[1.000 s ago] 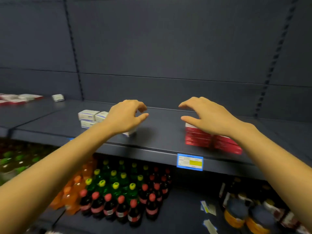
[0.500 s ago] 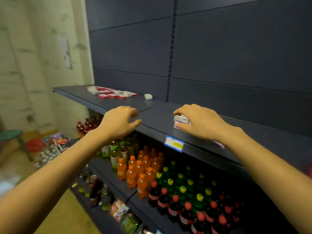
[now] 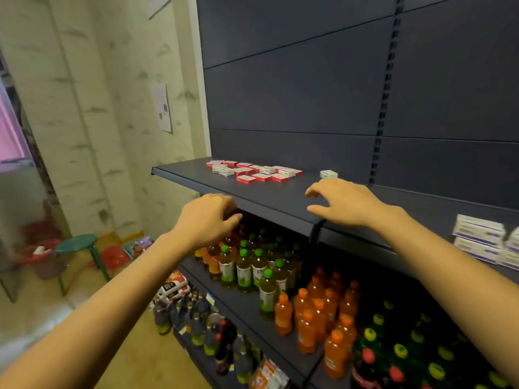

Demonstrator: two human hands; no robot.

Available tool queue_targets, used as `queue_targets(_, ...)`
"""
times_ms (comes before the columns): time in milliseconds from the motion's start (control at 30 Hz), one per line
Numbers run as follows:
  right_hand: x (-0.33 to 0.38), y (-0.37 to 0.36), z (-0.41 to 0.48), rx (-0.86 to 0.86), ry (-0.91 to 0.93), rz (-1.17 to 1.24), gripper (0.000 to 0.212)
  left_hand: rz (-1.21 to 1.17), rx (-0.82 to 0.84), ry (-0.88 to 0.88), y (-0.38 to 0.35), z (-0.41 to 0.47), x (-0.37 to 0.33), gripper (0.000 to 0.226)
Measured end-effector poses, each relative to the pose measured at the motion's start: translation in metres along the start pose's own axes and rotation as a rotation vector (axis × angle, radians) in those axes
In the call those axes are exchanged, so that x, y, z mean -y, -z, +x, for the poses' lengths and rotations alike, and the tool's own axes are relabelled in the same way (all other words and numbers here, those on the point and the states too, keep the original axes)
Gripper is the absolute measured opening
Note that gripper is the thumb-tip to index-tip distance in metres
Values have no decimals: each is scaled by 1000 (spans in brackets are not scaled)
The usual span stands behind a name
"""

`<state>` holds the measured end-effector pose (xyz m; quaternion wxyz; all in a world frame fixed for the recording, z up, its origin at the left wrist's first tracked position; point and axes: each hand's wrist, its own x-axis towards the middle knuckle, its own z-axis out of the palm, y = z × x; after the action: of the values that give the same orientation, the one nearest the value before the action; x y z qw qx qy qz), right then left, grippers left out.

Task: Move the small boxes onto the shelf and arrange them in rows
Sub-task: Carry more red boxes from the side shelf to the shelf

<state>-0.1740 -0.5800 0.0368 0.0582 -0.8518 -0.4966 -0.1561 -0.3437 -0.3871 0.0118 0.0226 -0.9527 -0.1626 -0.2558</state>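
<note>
Several small red and white boxes (image 3: 254, 171) lie scattered at the left end of the dark shelf (image 3: 269, 197). One white box (image 3: 328, 174) lies alone to their right. Stacked white boxes with blue stripes (image 3: 480, 237) stand at the shelf's right edge of view. My left hand (image 3: 207, 217) hovers in front of the shelf's front edge, fingers loosely curled, holding nothing. My right hand (image 3: 342, 202) hovers over the shelf just short of the lone white box, fingers spread and bent, empty.
Below the shelf stand rows of green-capped bottles (image 3: 252, 265), orange bottles (image 3: 317, 313) and dark soda bottles (image 3: 393, 360). A green stool (image 3: 77, 245) and red bags (image 3: 112, 256) sit on the floor at left beside a pale wall.
My view has swung left along the shelf; the scattered boxes are now near centre. Both hands moved left with it, and the right hand has left the white box stack.
</note>
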Motion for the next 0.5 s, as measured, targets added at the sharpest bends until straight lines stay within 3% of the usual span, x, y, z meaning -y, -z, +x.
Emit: queue_targets(500,16,-71,184,57,-44,-48,39,-98,-8,-26,-81,112,118,36)
